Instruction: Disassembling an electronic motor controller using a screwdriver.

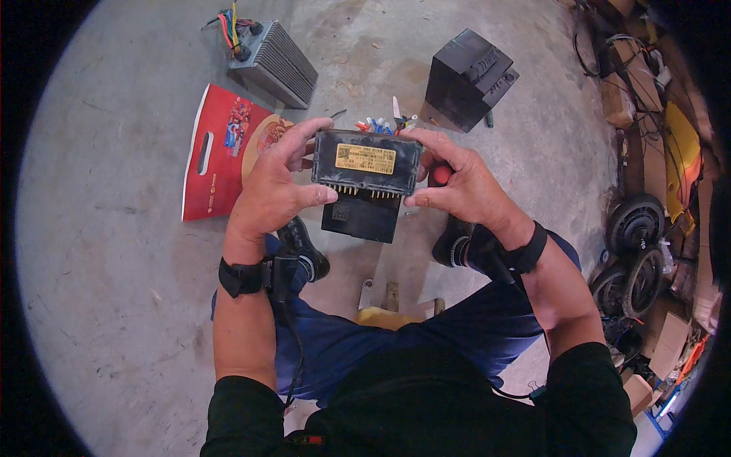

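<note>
At the left of the frame a red bag lay flat on the floor, its handle slot toward the left. A grey metal box with cooling fins rested above it, upper left, its bundle of coloured wires at the far end, so the cables stood clear of the hands. Nearer the middle, the left hand clasped the left end of a black case, thumb low on the near edge and fingers behind. The case was at the centre of the frame, held level, with its yellow label facing up, probably for a clear view. Metal pins lined its near edge; a black block showed just below, though whether the two were joined could not be told. Short coloured wires showed past the far edge. The right hand clasped the opposite end, seemingly to share the weight, with a red knob tucked near its palm. A second black box sat on the floor at upper right, apart from the hands. Wheels and cardboard crowded the right edge.
</note>
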Action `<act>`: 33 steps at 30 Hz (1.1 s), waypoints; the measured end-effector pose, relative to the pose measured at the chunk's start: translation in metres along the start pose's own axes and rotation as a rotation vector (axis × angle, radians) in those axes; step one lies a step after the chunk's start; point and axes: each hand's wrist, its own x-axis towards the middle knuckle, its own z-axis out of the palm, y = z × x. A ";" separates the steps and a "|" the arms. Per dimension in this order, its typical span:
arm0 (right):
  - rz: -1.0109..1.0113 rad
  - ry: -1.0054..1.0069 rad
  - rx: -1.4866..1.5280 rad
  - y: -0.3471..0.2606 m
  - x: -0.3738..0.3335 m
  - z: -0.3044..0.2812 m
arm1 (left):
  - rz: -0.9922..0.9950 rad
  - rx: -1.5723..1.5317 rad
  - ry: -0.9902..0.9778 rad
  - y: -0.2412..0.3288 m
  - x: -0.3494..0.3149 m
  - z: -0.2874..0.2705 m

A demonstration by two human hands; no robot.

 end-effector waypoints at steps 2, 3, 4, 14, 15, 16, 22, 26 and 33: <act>0.005 -0.004 0.005 -0.002 0.000 0.000 | -0.002 0.006 -0.002 0.001 0.000 0.000; -0.014 0.001 -0.005 -0.002 0.000 -0.001 | -0.001 0.006 -0.003 0.000 0.000 0.001; -0.033 0.008 -0.017 -0.003 0.000 -0.001 | 0.002 -0.011 0.002 -0.001 0.001 0.002; -0.017 0.008 -0.063 -0.009 -0.001 -0.004 | -0.027 -0.023 0.021 -0.001 0.000 0.002; -0.012 0.003 -0.072 -0.006 -0.001 -0.004 | -0.023 -0.024 0.017 -0.002 0.000 0.001; -0.006 -0.004 -0.081 -0.005 -0.001 -0.004 | -0.018 -0.007 0.013 -0.003 0.000 0.000; 0.048 -0.038 -0.143 -0.011 0.001 -0.007 | 0.001 0.013 0.020 0.000 -0.001 0.000; 0.057 -0.049 -0.113 -0.012 0.002 -0.008 | -0.031 -0.001 0.013 0.003 0.000 0.001; 0.119 -0.039 -0.115 -0.018 0.003 -0.028 | -0.018 0.051 -0.020 0.007 0.001 0.004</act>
